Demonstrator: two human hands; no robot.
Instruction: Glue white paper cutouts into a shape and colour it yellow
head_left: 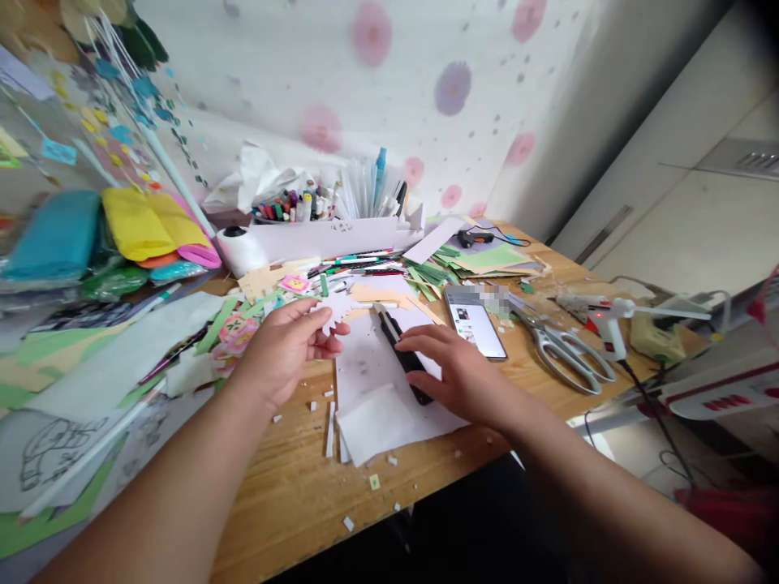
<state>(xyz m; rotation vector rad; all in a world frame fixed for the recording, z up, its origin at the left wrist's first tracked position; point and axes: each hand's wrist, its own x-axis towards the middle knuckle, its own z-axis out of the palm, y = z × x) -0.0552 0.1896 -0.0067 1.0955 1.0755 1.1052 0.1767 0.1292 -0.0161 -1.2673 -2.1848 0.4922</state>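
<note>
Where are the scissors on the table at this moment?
In the head view, the scissors lie on the right part of the wooden table, between the phone on their left and the glue gun on their right.

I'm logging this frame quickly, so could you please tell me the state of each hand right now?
Left hand: closed, pinching a paper cutout.
Right hand: open, fingers resting on the knife.

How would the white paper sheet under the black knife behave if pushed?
Probably floppy and light: the white paper sheet lies thin and flat. It would likely slide on the wooden table unless the right hand on the black knife pins it.
</note>
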